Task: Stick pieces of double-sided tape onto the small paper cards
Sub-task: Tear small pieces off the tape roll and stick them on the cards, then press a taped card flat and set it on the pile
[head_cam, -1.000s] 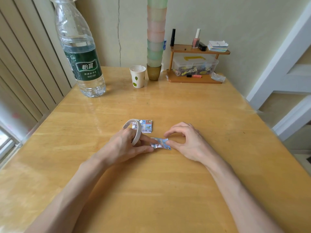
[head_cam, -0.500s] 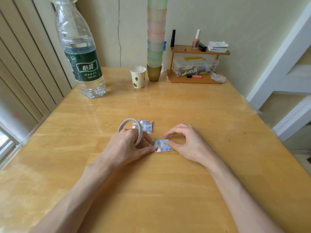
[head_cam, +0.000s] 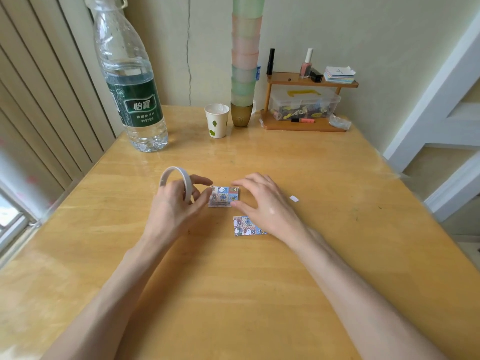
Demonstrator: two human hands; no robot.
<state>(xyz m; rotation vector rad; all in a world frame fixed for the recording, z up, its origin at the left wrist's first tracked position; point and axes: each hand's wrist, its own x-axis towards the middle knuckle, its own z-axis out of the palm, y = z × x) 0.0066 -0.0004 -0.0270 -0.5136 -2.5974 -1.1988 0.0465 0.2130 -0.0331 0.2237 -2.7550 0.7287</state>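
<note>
A small stack of patterned paper cards (head_cam: 223, 196) lies mid-table. My left hand (head_cam: 176, 206) grips a white ring-shaped roll of double-sided tape (head_cam: 179, 183) and its fingertips reach the stack's left edge. My right hand (head_cam: 262, 203) hovers at the stack's right side, fingers and thumb touching its edge. One loose patterned card (head_cam: 245, 226) lies flat nearer to me, partly under my right hand. A small white scrap (head_cam: 294, 199), like tape backing, lies to the right of that hand.
On the wooden table (head_cam: 259, 294), a large water bottle (head_cam: 130, 81) stands at the back left. A paper cup (head_cam: 217, 120) and a tall stack of plastic cups (head_cam: 244, 61) stand at the back. A wooden shelf (head_cam: 306, 100) with a clear box sits back right.
Both hands left the single card, which now lies alone nearer me, and moved forward to the stack of cards. The left hand still carries the tape roll.
</note>
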